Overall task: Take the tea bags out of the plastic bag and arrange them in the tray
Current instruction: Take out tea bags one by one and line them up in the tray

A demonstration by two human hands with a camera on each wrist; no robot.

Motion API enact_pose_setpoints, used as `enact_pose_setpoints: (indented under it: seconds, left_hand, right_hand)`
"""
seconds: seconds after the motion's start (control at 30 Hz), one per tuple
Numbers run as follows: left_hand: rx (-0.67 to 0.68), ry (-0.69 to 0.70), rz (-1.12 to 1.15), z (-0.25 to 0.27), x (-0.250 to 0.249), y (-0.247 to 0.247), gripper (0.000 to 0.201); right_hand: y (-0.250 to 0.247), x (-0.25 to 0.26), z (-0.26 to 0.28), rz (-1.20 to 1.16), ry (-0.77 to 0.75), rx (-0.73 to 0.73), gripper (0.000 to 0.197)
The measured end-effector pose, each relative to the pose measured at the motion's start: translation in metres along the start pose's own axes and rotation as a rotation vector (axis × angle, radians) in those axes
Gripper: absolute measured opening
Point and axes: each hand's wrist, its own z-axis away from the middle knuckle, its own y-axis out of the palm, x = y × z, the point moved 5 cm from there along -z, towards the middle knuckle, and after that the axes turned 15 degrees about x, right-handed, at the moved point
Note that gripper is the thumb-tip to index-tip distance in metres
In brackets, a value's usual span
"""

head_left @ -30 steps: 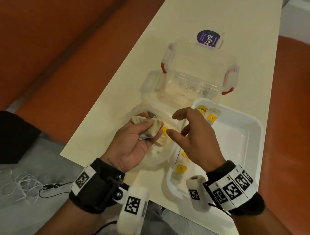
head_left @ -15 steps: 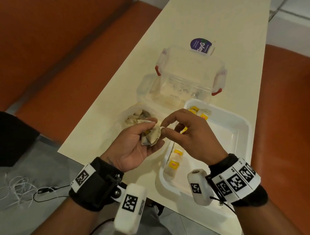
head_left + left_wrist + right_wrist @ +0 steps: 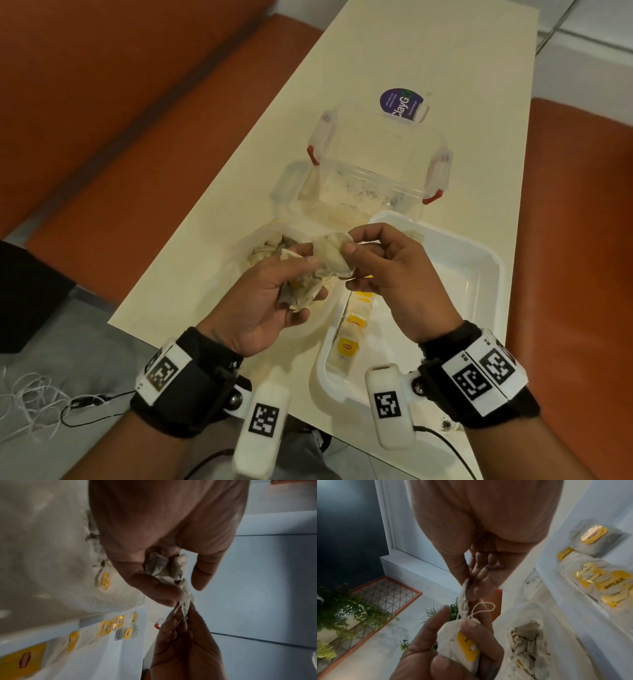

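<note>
My left hand (image 3: 298, 277) grips a crumpled clump of tea bags (image 3: 305, 294) above the table, palm up. My right hand (image 3: 347, 251) pinches one pale tea bag (image 3: 330, 255) by its edge, just above that clump. In the right wrist view the clump (image 3: 462, 641) shows a yellow tag and loose string. Under the hands lies the clear plastic bag (image 3: 267, 248) with several tea bags inside. The white tray (image 3: 479, 274) sits to the right, with a row of yellow-tagged tea bags (image 3: 352, 337) along its left side.
A clear lidded container (image 3: 376, 171) with red latches stands just beyond the tray and bag. A purple-labelled packet (image 3: 400, 104) lies behind it. The cream table (image 3: 394, 51) is narrow, with orange benches on both sides and its near edge under my wrists.
My right hand, open a second ago, has closed its thumb and fingers on one tea bag in my left hand's clump and drawn it upward. Both hands rose slightly.
</note>
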Motion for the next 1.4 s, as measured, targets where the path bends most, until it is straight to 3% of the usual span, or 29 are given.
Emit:
enact_pose_setpoints:
  seconds: [0.1, 0.3, 0.43, 0.67, 0.83, 0.93, 1.1, 1.3, 1.4]
  left_hand:
    - [-0.083, 0.026, -0.095, -0.004, -0.004, 0.002, 0.007]
    - [-0.175, 0.035, -0.214, -0.012, -0.01, 0.003, 0.005]
    - [-0.065, 0.002, -0.446, -0.021, -0.02, 0.01, 0.006]
    - [0.138, -0.142, -0.764, -0.045, -0.025, 0.026, 0.024]
    - [0.16, -0.175, -0.936, -0.063, -0.015, 0.036, 0.016]
    - [0.107, -0.135, -0.925, -0.07, -0.019, 0.034, 0.013]
    - [0.013, -0.1, -0.697, -0.062, -0.029, 0.024, 0.017]
    - [0.024, -0.173, -0.58, -0.038, -0.014, 0.014, 0.037]
    - [0.035, -0.202, -0.562, -0.03, -0.005, 0.011, 0.037]
  right_hand:
    - [-0.002, 0.001, 0.001, -0.028, 0.002, -0.015, 0.005]
    - [-0.01, -0.001, 0.006, -0.093, 0.045, -0.054, 0.005]
    - [-0.018, -0.007, 0.013, -0.105, 0.113, -0.018, 0.02]
    - [-0.041, -0.026, 0.034, -0.039, 0.246, 0.006, 0.013]
    - [-0.056, -0.035, 0.041, 0.016, 0.273, 0.002, 0.01]
    - [-0.071, -0.041, 0.036, 0.028, 0.28, -0.075, 0.008]
    - [-0.11, -0.07, 0.016, -0.053, 0.321, -0.364, 0.006]
    - [-0.123, -0.099, -0.01, -0.035, 0.362, -0.423, 0.01]
    - [-0.125, -0.103, -0.014, 0.006, 0.366, -0.448, 0.012]
